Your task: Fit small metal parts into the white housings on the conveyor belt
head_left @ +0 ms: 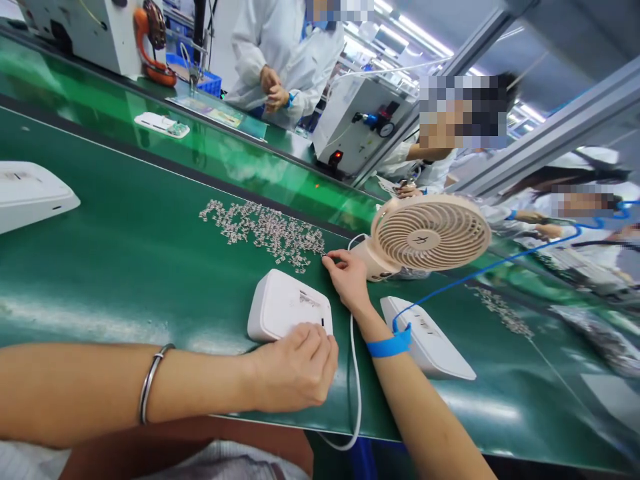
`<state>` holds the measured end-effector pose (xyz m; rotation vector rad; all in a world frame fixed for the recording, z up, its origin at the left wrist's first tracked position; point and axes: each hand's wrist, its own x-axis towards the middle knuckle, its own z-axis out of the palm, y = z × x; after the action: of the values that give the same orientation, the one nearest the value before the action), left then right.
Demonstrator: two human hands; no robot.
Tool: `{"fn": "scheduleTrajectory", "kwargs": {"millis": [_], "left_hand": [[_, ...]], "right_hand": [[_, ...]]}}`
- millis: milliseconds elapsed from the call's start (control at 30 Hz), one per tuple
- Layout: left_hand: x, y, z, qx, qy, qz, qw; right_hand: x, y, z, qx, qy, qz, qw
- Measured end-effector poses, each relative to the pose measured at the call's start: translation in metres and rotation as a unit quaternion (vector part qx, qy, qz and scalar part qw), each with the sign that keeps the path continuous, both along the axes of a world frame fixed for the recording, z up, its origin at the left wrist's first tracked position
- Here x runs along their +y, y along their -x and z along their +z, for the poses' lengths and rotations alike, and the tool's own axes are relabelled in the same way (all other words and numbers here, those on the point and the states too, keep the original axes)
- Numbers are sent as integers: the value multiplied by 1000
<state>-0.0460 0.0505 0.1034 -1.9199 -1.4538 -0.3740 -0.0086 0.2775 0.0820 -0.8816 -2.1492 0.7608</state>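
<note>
"How far along?"
"Partway, probably. Leftmost: one white box (37, 193), can't tell if finished; then one heap of small parts (265, 230) left, too many to count."
"Next?"
"Middle box (277, 307), seemingly underway; left hand (297, 367) curled at its near edge, right hand (350, 277) pinching beside the heap, can't tell on what, either one; one fan (430, 237), third box (425, 337)."

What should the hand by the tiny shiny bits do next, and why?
Perhaps the right hand should lift one piece from the scattered small silvery metal pieces toward the rounded white plastic box. Its fingers are at the pile's edge, and the left hand curls by that box's near edge.
</note>
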Motion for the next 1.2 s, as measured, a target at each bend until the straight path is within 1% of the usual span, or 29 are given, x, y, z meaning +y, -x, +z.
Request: {"fn": "scheduleTrajectory", "kwargs": {"millis": [33,100,167,267,400,467,533,633,700,767,900,967,1067,1133,1200], "left_hand": [[0,0,0,0,0,0,1000],[0,0,1,1,0,1,1000],[0,1,1,3,-1,0,1000],[0,1,1,6,-2,0,1000],[-1,1,0,7,-3,15,1000],[-1,0,1,8,-3,26,1000],[-1,-1,2,10,-1,41,999],[0,-2,4,10,17,88,996],[0,-1,6,12,32,120,992],[0,0,8,17,41,142,989],[1,1,9,24,45,163,985],[1,1,8,21,42,161,986],[1,1,7,15,37,154,987],[1,1,7,14,39,154,987],[1,1,7,13,40,155,987]], "right_hand": [[-1,0,1,-9,-17,5,1000],[-3,-1,3,-8,-27,6,1000],[-7,-3,4,-5,-45,-11,999],[-14,-6,5,6,-94,-27,995],[-25,-7,7,20,-169,33,985],[-30,-8,10,21,-180,58,982],[-37,-9,14,42,-150,71,985],[-48,-14,20,84,-47,85,992],[-56,-17,26,95,6,103,990],[-66,-20,32,93,38,130,986],[-82,-24,44,62,89,184,977],[-86,-25,48,48,91,210,972],[-88,-24,50,40,59,247,966],[-87,-24,50,32,41,263,963],[-85,-24,49,27,43,274,961]]}}
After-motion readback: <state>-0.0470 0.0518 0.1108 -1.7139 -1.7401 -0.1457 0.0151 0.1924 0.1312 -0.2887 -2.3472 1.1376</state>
